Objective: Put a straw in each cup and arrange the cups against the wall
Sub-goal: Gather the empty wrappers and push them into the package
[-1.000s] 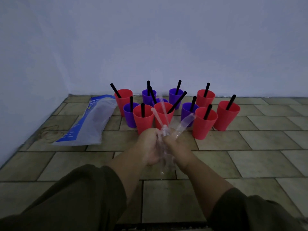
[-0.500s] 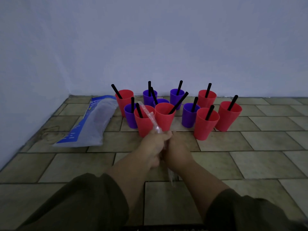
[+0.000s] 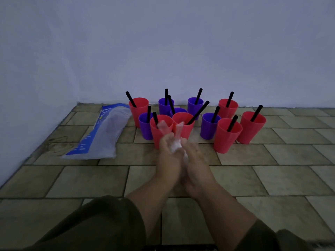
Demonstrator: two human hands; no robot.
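Several red and purple cups stand clustered on the tiled floor near the far wall, each with a black straw in it, among them a red cup [image 3: 227,135] at the front right and a purple cup [image 3: 210,126] beside it. My left hand [image 3: 167,153] and my right hand [image 3: 194,156] are pressed together just in front of the cluster. Between them they crumple a clear plastic wrapper [image 3: 176,142], whose ends stick up in front of two red cups [image 3: 159,130].
A blue and white plastic bag [image 3: 101,134] lies on the floor to the left of the cups, near the corner. The side wall runs along the left; the far wall stands behind the cups. Bare tiles spread to the right and in front.
Both hands have kept squeezing and folding the clear wrapper; its loose ends got shorter and more bunched. The cups have not moved.
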